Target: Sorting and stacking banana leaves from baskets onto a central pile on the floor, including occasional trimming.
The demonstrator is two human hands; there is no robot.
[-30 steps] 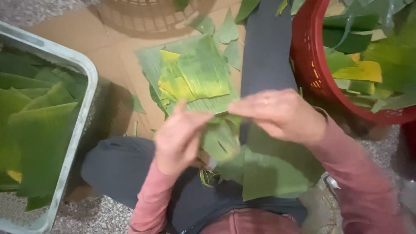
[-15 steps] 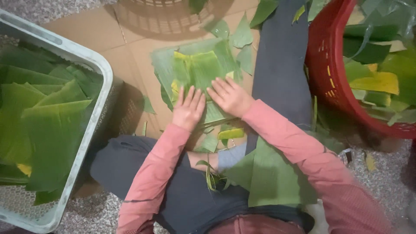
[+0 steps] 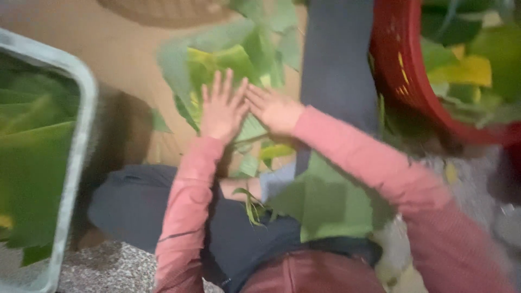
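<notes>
My left hand (image 3: 221, 108) lies flat, fingers spread, on a pile of green and yellow leaves (image 3: 217, 65) spread on a brown cardboard sheet (image 3: 125, 49). My right hand (image 3: 273, 108) rests palm down beside it on the same pile, the fingertips of both hands nearly touching. Neither hand holds anything. Another large green leaf (image 3: 325, 201) lies across my lap over dark trousers. The picture is blurred by motion.
A grey plastic tub (image 3: 81, 135) full of flat green leaves stands at the left. A red basket (image 3: 401, 70) with green and yellow leaves stands at the right. A woven basket (image 3: 163, 8) sits at the top edge. My outstretched leg (image 3: 336, 70) runs beside the pile.
My hands went from holding a leaf above my lap to pressing flat on the leaf pile ahead. The view has shifted closer and blurred.
</notes>
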